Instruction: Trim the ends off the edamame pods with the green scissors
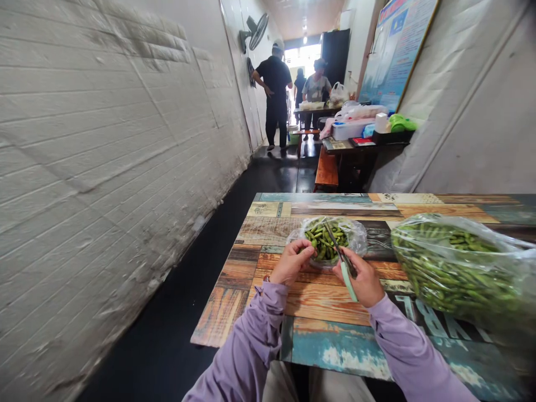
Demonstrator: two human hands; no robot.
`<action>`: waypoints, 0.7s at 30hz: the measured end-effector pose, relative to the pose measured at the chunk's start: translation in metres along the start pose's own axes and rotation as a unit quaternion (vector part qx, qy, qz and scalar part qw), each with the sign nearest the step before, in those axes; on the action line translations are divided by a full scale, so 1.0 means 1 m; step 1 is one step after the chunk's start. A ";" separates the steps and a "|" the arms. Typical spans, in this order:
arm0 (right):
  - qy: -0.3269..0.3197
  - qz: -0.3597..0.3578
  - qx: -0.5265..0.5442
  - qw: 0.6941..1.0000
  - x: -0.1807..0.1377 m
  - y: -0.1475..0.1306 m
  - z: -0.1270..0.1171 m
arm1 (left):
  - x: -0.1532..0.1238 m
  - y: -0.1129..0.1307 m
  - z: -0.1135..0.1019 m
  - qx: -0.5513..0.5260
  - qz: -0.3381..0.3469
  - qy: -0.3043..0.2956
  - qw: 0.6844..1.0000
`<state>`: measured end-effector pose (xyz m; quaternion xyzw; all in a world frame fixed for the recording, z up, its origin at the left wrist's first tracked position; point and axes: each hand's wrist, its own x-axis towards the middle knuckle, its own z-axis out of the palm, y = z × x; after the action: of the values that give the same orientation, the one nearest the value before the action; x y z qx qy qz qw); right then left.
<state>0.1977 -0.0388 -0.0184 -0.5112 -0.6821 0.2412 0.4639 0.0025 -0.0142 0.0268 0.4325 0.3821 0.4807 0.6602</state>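
My left hand (293, 261) is closed in a pinch on a green bean pod at the near edge of a small clear bag of green pods (329, 240). My right hand (363, 279) is wrapped round a pair of scissors (341, 258) with pale green handles; the blades point up and away over the small bag. Both hands rest over a patchwork wooden table (322, 312). Lilac sleeves cover both my arms.
A large clear bag full of green pods (456, 268) lies on the table to the right. A white brick wall runs along the left beside a dark floor aisle. Further tables with containers and a bench stand ahead, where several people stand near the doorway.
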 end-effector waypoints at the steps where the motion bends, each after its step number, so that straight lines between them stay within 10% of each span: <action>1: -0.001 0.000 0.000 1.000 0.000 0.000 0.000 | 0.000 0.000 0.000 -0.003 0.003 0.001 1.000; 21: -0.055 -0.112 -0.115 0.985 -0.003 -0.010 0.000 | -0.002 -0.001 0.002 -0.024 0.037 0.036 0.998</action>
<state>0.1927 -0.0452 -0.0118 -0.4670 -0.7831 0.1354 0.3877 0.0045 -0.0166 0.0271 0.4131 0.3779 0.5292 0.6376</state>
